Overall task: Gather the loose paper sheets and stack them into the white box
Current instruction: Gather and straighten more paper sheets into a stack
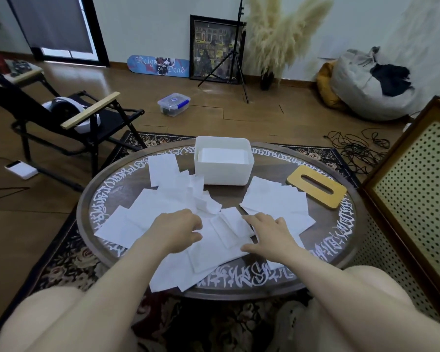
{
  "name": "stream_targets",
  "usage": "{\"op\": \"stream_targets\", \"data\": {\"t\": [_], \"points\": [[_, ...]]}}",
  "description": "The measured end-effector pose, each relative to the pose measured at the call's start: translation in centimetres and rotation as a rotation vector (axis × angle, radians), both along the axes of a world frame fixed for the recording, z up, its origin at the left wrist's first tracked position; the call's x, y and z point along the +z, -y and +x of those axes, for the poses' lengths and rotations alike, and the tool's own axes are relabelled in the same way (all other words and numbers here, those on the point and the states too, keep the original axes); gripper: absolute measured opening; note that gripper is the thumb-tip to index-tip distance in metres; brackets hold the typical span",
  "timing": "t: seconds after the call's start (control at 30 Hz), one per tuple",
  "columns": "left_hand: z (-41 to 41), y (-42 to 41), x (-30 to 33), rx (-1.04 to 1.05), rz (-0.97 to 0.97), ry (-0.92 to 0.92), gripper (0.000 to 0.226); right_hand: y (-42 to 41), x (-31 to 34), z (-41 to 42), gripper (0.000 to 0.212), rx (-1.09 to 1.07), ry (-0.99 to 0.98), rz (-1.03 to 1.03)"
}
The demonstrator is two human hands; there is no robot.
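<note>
Many loose paper sheets (163,207) lie spread over the round dark surface (346,240), and both hands are over the near middle of this spread. The left hand (178,231) rests on the sheets with its fingers curled downward; the fingertips are hidden under the knuckles, so I cannot tell if they pinch a sheet or only press on it. The right hand (269,233) lies flat on the paper with its fingers spread and straight, the thumb pointing toward the left hand. Between the two hands there are some smaller sheets (235,224), overlapping and a little raised. More sheets reach to the left edge of the surface, some go toward the far side beside the white box (224,171), and another group lies to the right, behind the right hand. A few sheets at the near side hang slightly over the rim. The white box stands at the far middle of the surface, open on top, and a white stack is visible inside it. Just right of the box lies a yellow flat lid with a long slot (316,186), touching the corner of the right group of sheets. Between the hands and the box the way is covered only by flat paper. Around the surface there is a patterned rug (69,257); a black folding chair (87,123) stands to the far left and a perforated cabinet (414,189) stands close on the right side.
</note>
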State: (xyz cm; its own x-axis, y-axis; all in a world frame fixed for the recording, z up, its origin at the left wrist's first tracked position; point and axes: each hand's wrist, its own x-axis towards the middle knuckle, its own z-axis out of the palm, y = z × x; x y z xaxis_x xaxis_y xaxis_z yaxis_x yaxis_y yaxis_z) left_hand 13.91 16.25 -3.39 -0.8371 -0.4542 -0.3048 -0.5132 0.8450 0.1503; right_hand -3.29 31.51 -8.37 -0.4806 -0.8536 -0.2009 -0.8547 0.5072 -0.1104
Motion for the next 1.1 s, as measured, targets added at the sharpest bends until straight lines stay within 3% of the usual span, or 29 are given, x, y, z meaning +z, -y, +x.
{"op": "stream_targets", "data": {"t": [0.17,0.27,0.4,0.67,0.87,1.1], "points": [[-0.2,0.1,-0.5,-0.004,0.022,0.003,0.035,1.2,-0.5,-0.2,0.054,-0.035,-0.051,-0.014],[-0.3,0.2,-0.8,0.015,0.02,-0.006,0.033,1.7,-0.2,-0.2,0.024,-0.077,-0.023,-0.127],[-0.4,0.5,-1.3,0.101,0.1,-0.089,0.033,1.6,0.6,-0.4,0.038,-0.217,0.22,-0.332],[-1.2,-0.3,-1.8,0.323,0.558,-0.425,0.056,0.4,3.5,-0.4,0.012,-0.404,0.906,-0.63],[-2.3,-1.7,-1.8,0.418,0.872,-0.554,0.064,0.2,3.6,-0.8,0.013,-0.373,1.055,-0.598],[-2.5,-1.7,-2.2,0.603,1.195,-0.478,0.045,0.2,3.9,-0.3,0.011,-0.273,1.131,-0.55]]}}
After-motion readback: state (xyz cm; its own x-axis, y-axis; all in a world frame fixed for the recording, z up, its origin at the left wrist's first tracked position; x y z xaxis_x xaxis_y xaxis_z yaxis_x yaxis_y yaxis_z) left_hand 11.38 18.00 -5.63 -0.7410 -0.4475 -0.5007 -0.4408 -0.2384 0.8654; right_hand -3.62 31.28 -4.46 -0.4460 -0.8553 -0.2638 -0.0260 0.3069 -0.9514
